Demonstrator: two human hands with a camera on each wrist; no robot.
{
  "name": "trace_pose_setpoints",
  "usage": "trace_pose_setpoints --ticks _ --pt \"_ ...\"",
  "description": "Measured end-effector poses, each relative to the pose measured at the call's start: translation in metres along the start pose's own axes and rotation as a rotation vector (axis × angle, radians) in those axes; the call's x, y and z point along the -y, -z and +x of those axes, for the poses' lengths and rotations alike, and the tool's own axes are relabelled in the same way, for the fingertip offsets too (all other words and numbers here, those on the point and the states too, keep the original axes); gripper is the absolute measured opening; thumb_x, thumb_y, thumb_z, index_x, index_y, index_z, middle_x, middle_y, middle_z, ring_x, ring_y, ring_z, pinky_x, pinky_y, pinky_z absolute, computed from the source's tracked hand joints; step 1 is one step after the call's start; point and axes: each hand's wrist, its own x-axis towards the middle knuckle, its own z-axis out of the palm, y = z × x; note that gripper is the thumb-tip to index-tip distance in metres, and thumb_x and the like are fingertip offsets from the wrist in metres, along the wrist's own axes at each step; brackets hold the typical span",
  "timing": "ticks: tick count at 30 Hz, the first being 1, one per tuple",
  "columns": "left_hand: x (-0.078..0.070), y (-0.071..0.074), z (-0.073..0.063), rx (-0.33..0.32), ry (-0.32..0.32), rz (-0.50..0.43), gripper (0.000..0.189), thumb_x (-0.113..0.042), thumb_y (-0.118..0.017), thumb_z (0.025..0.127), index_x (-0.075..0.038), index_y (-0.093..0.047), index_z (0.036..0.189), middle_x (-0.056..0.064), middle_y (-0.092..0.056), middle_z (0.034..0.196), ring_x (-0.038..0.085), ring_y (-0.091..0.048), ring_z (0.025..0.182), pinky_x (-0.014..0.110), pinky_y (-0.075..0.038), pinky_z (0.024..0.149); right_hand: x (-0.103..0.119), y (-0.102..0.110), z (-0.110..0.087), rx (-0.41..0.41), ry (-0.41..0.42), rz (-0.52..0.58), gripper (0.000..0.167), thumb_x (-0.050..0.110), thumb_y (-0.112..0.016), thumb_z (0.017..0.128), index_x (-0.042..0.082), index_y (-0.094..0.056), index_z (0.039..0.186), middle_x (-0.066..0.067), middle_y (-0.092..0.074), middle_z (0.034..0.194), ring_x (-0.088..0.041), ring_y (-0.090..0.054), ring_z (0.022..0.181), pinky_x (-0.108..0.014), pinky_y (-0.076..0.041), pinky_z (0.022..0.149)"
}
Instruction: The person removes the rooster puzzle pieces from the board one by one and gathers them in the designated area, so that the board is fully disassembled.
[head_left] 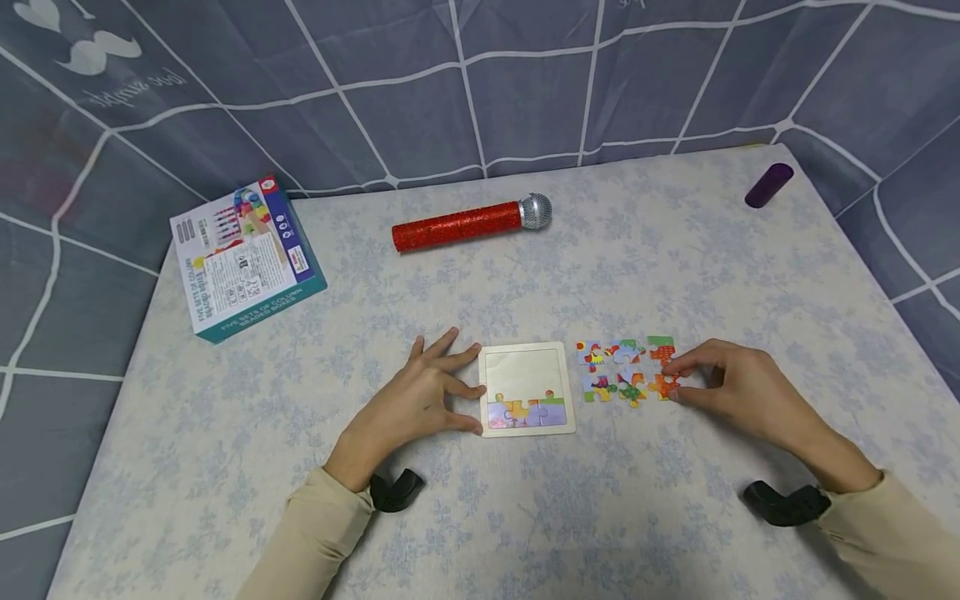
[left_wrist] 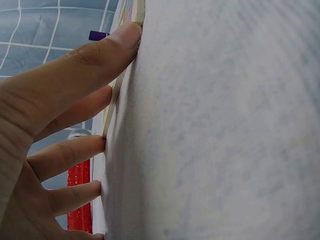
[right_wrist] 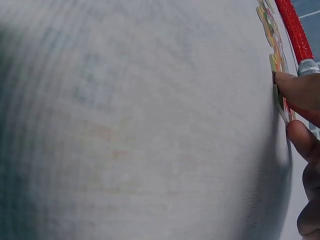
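A square puzzle tray (head_left: 525, 371) with a pale rim lies flat, several joined pieces (head_left: 527, 413) filling its lower strip. My left hand (head_left: 416, 396) rests at its left side, fingers spread and tips against the rim. In the left wrist view, the thumb (left_wrist: 95, 57) presses the tray's edge. To the tray's right, loose jigsaw pieces (head_left: 628, 354) lie in two rows. My right hand (head_left: 742, 392) pinches an orange-red puzzle piece (head_left: 663, 386) at the right end of the lower row, thumb and finger on its edges; the right wrist view shows this side-on.
Beyond the tray lies a red glittery microphone (head_left: 457, 227) with a silver head. A teal and white toy box (head_left: 243, 258) sits at the back left. A dark purple cylinder (head_left: 768, 185) lies near the back right corner. Grey checked cloth (head_left: 525, 100) hangs behind the table.
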Motion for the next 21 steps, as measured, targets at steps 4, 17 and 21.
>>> trace_pose_setpoints --ticks 4,17,21 --pt "0.0 0.0 0.0 0.002 0.002 0.001 0.05 -0.032 -0.092 0.061 -0.009 -0.078 0.104 0.013 -0.048 0.145 0.04 -0.02 0.146 0.07 -0.009 0.11 -0.001 0.001 0.001 0.013 0.001 0.023 0.024 0.015 -0.084 0.078 0.016 -0.076 0.1 0.003 -0.069 0.095 -0.005 -0.046 0.063 -0.024 -0.038 0.052" --pt "-0.002 0.001 0.001 -0.001 0.003 0.013 0.05 -0.032 -0.092 0.061 -0.009 -0.078 0.104 0.013 -0.048 0.145 0.04 -0.021 0.146 0.07 -0.01 0.11 0.028 -0.003 0.01 -0.036 0.083 0.103 0.023 0.014 -0.082 0.08 0.017 -0.075 0.103 0.009 -0.065 0.09 -0.005 -0.044 0.059 -0.021 -0.037 0.048" --pt "-0.002 0.0 0.0 -0.009 0.004 0.014 0.05 -0.032 -0.092 0.061 -0.009 -0.078 0.103 0.013 -0.049 0.144 0.04 -0.021 0.146 0.071 -0.01 0.109 0.05 -0.019 0.019 0.016 0.138 0.14 0.025 0.009 -0.082 0.079 0.015 -0.076 0.103 0.008 -0.061 0.085 -0.006 -0.042 0.06 -0.022 -0.036 0.051"
